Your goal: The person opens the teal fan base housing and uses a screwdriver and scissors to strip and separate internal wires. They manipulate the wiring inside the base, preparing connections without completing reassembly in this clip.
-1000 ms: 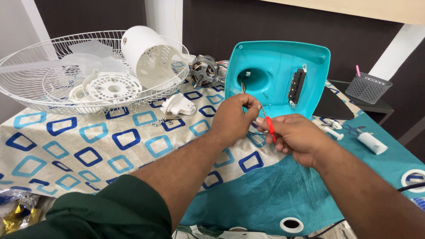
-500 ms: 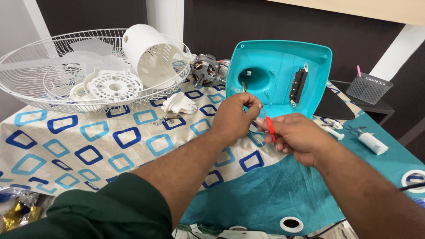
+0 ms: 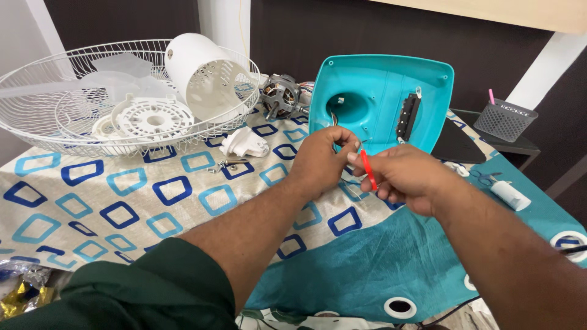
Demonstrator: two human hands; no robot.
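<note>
Fingers of the left hand [image 3: 321, 160] are pinched shut on thin wires just in front of the teal fan base [image 3: 382, 104], centre frame; can't tell wire count or colour, too small. Right hand [image 3: 406, 177], just right of it & nearly touching, has fingers curled tight round a slim red tool [image 3: 367, 170] w/ the red part poking up between thumb & forefinger; tip is hidden, so can't say what kind of tool. Teal base stands tilted up on edge, hollow underside facing the camera: round socket w/ wires inside at its left, black switch strip [image 3: 407, 117] at its right. Upper left of frame: big white wire fan guard [image 3: 43, 131] lying like a bowl, holding translucent blades [image 3: 116, 76], a second smaller wire guard and a round white slotted plastic disc [image 3: 153, 117]; a white cylindrical motor cover [image 3: 202, 76] leans on its rim. Fan motor [image 3: 280, 98] w/ copper windings sits between guard & base. Small white plastic bracket [image 3: 244, 143] & a few screws [image 3: 223, 165] lie on the patterned cloth [image 3: 92, 195] near centre left. Right edge: grey mesh basket [image 3: 506, 119] w/ a pink pen sticking out, on a dark side table; white small cylinder [image 3: 510, 195] & scissors [image 3: 486, 177] on the teal cloth [image 3: 379, 263] below it.
</note>
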